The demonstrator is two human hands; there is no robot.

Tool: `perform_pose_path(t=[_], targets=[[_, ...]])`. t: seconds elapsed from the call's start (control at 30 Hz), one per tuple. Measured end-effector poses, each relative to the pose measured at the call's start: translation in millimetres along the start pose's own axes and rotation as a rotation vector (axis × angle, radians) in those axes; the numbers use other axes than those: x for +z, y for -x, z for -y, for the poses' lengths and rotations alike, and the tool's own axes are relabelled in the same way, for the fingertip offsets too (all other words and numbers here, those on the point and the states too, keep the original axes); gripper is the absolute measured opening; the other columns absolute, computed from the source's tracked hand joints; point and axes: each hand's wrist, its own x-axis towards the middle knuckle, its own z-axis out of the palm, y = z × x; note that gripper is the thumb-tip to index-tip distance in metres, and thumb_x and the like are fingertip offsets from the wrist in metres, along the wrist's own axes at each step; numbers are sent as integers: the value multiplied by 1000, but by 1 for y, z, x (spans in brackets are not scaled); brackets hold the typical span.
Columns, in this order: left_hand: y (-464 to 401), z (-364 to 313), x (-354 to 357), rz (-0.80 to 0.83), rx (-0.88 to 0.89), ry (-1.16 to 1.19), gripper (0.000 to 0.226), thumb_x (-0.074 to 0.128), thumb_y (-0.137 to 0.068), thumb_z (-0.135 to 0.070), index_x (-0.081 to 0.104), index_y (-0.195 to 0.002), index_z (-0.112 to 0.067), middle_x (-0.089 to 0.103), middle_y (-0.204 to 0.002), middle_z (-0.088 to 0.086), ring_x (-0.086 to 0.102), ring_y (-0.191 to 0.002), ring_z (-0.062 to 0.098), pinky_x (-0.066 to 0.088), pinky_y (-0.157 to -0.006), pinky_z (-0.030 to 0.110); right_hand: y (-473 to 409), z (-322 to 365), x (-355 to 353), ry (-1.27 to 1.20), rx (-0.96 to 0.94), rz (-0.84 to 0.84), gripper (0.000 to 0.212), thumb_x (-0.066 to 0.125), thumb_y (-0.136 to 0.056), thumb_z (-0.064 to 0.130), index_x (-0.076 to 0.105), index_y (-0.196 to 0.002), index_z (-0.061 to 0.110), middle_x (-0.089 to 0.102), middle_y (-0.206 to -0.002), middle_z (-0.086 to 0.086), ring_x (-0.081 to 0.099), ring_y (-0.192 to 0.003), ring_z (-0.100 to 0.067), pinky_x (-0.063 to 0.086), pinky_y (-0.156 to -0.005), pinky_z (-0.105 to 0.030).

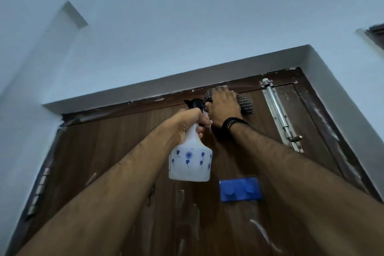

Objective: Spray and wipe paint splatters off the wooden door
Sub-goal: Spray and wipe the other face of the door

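Right hand (223, 106), fingers flat, presses a striped cloth (245, 106) against the wooden door (124, 147) near its top edge, centre frame. Left hand (187, 124) grips the neck of a white spray bottle (190, 164) just below. Steel bolt (278, 114) at right; blue hook plate (241, 189) lower down.

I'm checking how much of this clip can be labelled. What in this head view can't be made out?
- Cloth: mostly hidden under the right hand; its full shape is unclear.
- Spray bottle: trigger hidden by the left hand; liquid level unreadable.
- Door: lower part cut off by the frame edge and arms.
- Paint splatters: blurred.
- Blue hook plate: blurred.
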Motion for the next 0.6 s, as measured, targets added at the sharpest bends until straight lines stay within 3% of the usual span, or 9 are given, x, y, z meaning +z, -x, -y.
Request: perform_pose_path(t=[0.13, 0.27, 0.5, 0.6], targets=[[5, -2, -21, -90, -12, -62, 13, 60, -86, 2, 61, -86, -11, 59, -72, 4, 44, -41, 6, 41, -42, 20, -12, 39, 10, -1, -209, 99, 57, 39, -104, 28, 21, -155, 10, 17, -164, -9, 9, -152, -25, 4, -123, -41], [3, 0, -26, -113, -18, -34, 14, 59, -86, 3, 61, -90, -10, 59, -72, 4, 43, -42, 6, 41, -44, 20, -14, 23, 3, -45, -255, 126, 58, 38, -105, 38, 24, -155, 15, 18, -165, -3, 10, -152, -20, 6, -123, -39], [-3, -5, 19, -24, 20, -36, 16, 58, -87, 7, 58, -93, -7, 57, -80, 11, 41, -41, 9, 41, -41, 20, -15, -53, -23, -17, -88, -2, 48, 41, -102, 38, 40, -144, 15, 35, -157, -4, 22, -149, -20, 11, -123, -47], [-4, -6, 30, 31, 29, -32, 16, 59, -86, 6, 60, -93, -9, 59, -75, 8, 43, -43, 8, 43, -44, 22, -11, -69, -25, -19, -8, -47, 49, 40, -103, 37, 39, -145, 13, 35, -157, -6, 23, -148, -22, 11, -123, -46]])
